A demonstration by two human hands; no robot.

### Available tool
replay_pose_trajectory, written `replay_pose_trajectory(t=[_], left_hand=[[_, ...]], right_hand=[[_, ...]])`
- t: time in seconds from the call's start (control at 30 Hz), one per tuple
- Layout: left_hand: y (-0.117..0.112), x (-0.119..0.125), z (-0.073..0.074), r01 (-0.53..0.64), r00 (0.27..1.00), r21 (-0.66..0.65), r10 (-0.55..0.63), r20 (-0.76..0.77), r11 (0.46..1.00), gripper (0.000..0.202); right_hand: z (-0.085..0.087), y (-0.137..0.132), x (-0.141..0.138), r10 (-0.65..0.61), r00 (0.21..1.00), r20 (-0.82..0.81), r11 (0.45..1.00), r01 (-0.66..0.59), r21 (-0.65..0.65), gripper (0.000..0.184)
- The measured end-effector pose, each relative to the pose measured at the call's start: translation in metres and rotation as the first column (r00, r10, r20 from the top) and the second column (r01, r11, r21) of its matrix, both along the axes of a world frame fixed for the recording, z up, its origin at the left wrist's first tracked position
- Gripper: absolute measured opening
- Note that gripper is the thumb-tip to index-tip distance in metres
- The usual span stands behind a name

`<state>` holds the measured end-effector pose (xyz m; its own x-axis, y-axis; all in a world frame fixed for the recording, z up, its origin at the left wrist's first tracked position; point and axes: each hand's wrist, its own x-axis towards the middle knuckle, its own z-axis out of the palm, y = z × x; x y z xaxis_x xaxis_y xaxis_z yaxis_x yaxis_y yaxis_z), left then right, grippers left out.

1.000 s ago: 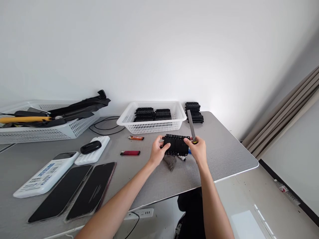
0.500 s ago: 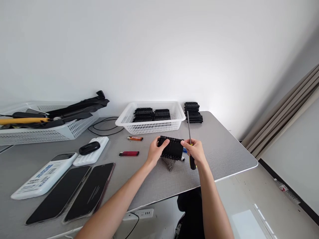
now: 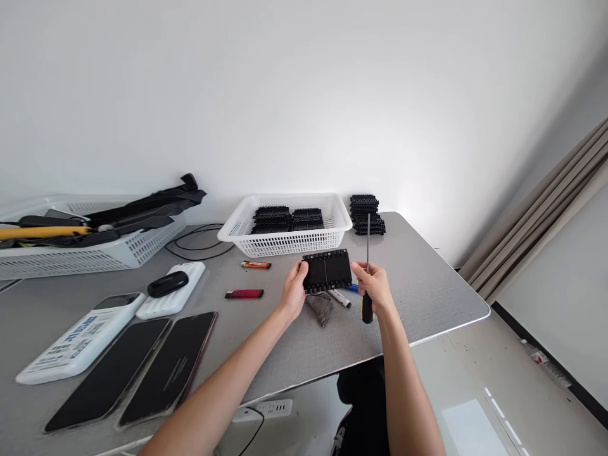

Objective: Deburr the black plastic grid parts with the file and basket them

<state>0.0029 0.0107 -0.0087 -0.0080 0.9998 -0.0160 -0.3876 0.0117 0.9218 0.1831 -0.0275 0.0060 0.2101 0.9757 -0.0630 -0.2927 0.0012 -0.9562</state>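
Note:
My left hand [image 3: 294, 288] grips the left edge of a flat black rectangular plastic part [image 3: 327, 271] with toothed long edges, held above the table. My right hand [image 3: 375, 288] is closed around a screwdriver [image 3: 367, 309] with a black and yellow handle, its shaft pointing up. The right thumb and fingertip are at the part's right edge; whether they touch it I cannot tell. Below the part lie a crumpled grey-brown cloth [image 3: 321, 310], a white marker [image 3: 340, 298] and a blue item [image 3: 352, 288], partly hidden.
A white basket [image 3: 289, 242] holds similar black parts, with more stacked [image 3: 365, 206] to its right. Two lighters, an orange one [image 3: 256, 265] and a red one [image 3: 244, 294], lie left. Phones [image 3: 168, 370], power banks [image 3: 80, 342], a mouse [image 3: 168, 284] and a tool basket [image 3: 128, 253] fill the left side.
The black part has tilted and risen slightly, uncovering more of the marker and cloth. My right fingers have eased away from its face, and the screwdriver shaft stands more upright.

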Motion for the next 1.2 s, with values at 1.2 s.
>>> replay_pose_trajectory(t=[1.2], left_hand=[[-0.003, -0.003, 0.002, -0.007, 0.914, 0.493, 0.206, -0.35, 0.87, 0.032]], right_hand=[[0.027, -0.03, -0.052, 0.144, 0.783, 0.605, 0.965, -0.246, 0.089, 0.051]])
